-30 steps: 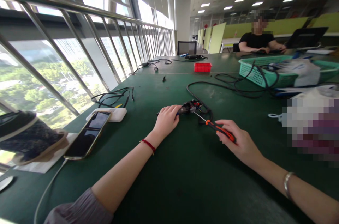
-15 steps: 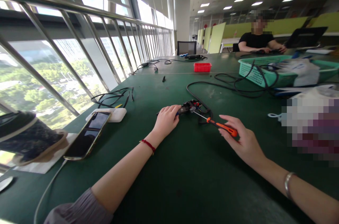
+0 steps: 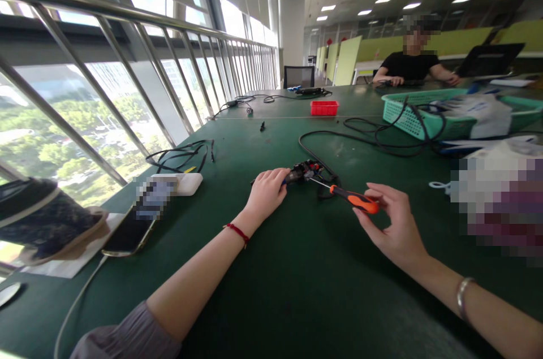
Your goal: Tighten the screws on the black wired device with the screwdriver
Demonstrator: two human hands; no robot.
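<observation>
My left hand (image 3: 267, 192) is closed over a dark, cylindrical corded device (image 3: 302, 171) lying on the green table (image 3: 271, 291). Small dark and red parts show at the device's far end, and a black cable runs from it. A screwdriver (image 3: 354, 199) with an orange and black handle points left, its metal shaft reaching the device's end. Its exact contact point is too small to make out. My right hand (image 3: 392, 223) pinches the back of that handle between thumb and fingers.
On the left are a phone (image 3: 142, 217) on a charging cord, a white case (image 3: 189, 184) and a dark cup (image 3: 38, 223). Farther off stand a red basket (image 3: 324, 108) and a green basket (image 3: 407, 116) with black cable (image 3: 377, 141). A person (image 3: 411, 68) sits beyond.
My right hand has shifted slightly right and its fingers have moved around the screwdriver handle, which has turned. My left hand stays put. The phone's screen has lit up.
</observation>
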